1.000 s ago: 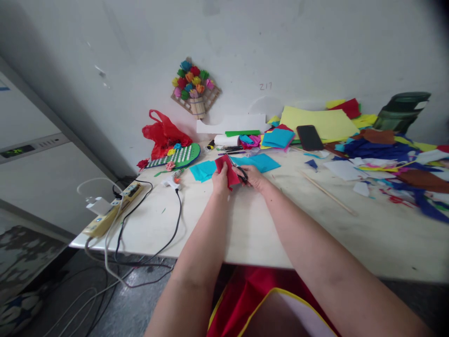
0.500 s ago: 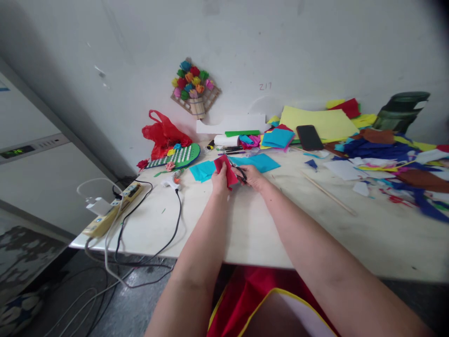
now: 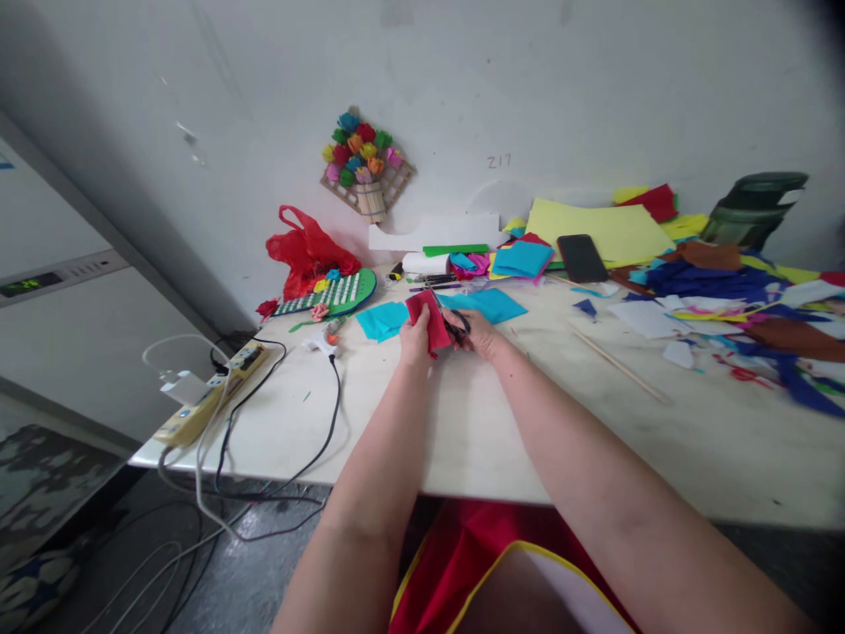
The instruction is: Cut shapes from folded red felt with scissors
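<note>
A folded piece of red paper (image 3: 436,329) is pinched in my left hand (image 3: 415,339), held just above the table. My right hand (image 3: 479,333) is closed round the black handles of a pair of scissors (image 3: 459,327); their blades lie along the right edge of the red paper. Whether the blades are parted is too small to tell. Beneath and behind my hands lie light blue paper pieces, one on the left (image 3: 383,322) and another on the right (image 3: 492,305).
A glue gun (image 3: 325,340) with its cord lies left, near a power strip (image 3: 211,396). A green board with paper flowers (image 3: 349,293) and a red plastic bag (image 3: 307,251) stand behind. To the right are a phone (image 3: 582,258), a wooden stick (image 3: 617,361) and heaped paper scraps (image 3: 713,282).
The scissors have turned slightly in my right hand and their handles have shifted a little to the right. The red paper has tilted slightly and shows more of its face.
</note>
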The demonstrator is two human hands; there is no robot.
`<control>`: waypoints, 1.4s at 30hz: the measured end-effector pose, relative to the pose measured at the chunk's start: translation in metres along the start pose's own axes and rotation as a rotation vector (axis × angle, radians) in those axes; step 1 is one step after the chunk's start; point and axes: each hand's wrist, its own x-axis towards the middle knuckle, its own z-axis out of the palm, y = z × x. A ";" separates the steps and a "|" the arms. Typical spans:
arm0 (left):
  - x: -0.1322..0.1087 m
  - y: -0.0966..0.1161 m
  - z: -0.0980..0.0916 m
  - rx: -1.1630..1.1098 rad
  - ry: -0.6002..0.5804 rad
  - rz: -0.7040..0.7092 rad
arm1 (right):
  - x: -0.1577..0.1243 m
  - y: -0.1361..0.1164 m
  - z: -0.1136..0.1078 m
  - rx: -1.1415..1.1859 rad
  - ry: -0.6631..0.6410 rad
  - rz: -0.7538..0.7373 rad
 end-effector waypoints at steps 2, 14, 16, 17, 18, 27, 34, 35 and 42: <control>0.000 0.000 0.000 0.001 -0.001 -0.007 | 0.000 0.000 0.000 0.011 0.000 -0.005; 0.002 -0.002 0.000 0.022 -0.006 0.008 | -0.001 -0.002 0.000 0.052 0.046 0.000; 0.002 -0.003 -0.001 0.019 -0.014 0.011 | -0.001 -0.002 0.000 0.048 0.045 0.010; 0.002 -0.003 -0.001 0.017 -0.019 0.012 | -0.001 -0.002 0.000 0.045 0.043 0.012; 0.002 -0.003 -0.001 0.012 -0.022 0.012 | -0.001 -0.002 0.000 0.043 0.039 0.011; 0.000 -0.001 0.001 0.004 0.002 0.003 | -0.002 -0.004 0.000 0.032 0.031 0.012; 0.001 -0.001 0.000 -0.005 0.015 0.014 | -0.001 -0.003 -0.001 0.054 0.033 0.008; 0.000 -0.001 0.001 -0.012 0.022 0.012 | 0.000 -0.002 -0.001 0.065 0.033 0.007; -0.001 0.000 0.002 -0.048 0.024 0.004 | 0.003 0.002 -0.003 0.084 0.020 0.006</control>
